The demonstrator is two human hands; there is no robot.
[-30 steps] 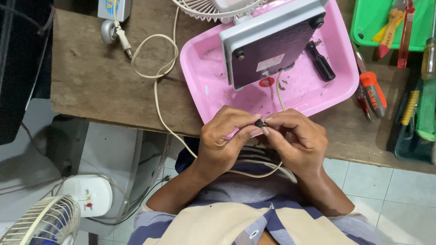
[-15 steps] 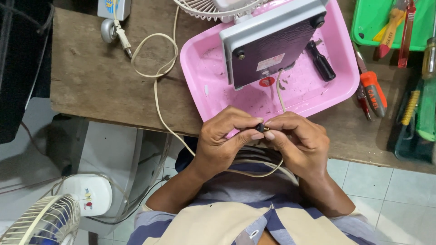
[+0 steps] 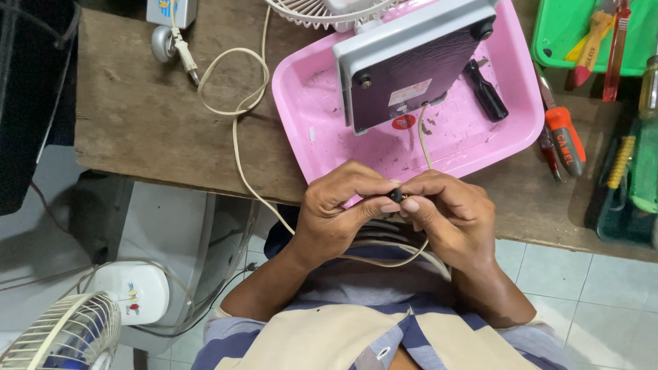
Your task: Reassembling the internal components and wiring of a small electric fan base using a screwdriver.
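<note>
I am watching both hands meeting at the near edge of the wooden table (image 3: 144, 130), just below the pink tray (image 3: 308, 116). The left hand (image 3: 336, 219) and the right hand (image 3: 449, 216) are pressing their fingertips together on a small dark part (image 3: 395, 196), pinching it from both sides; it is too small for me to tell what it is. A cream cord (image 3: 236, 140) is running from the plug (image 3: 181, 48) across the table, dropping under the hands and looping over the lap, while a second thin strand is leading from the gray appliance base (image 3: 411, 65) in the tray down toward the pinch, so I judge the part is sitting on that wire's end. The base is lying tilted on the tray, probably so loose bits stay inside its rim. A black-handled screwdriver (image 3: 486, 92) is resting beside it in the tray, within reach. Orange-handled pliers (image 3: 565, 137) are lying right of the tray, near a green tray (image 3: 548, 41) of tools.
</note>
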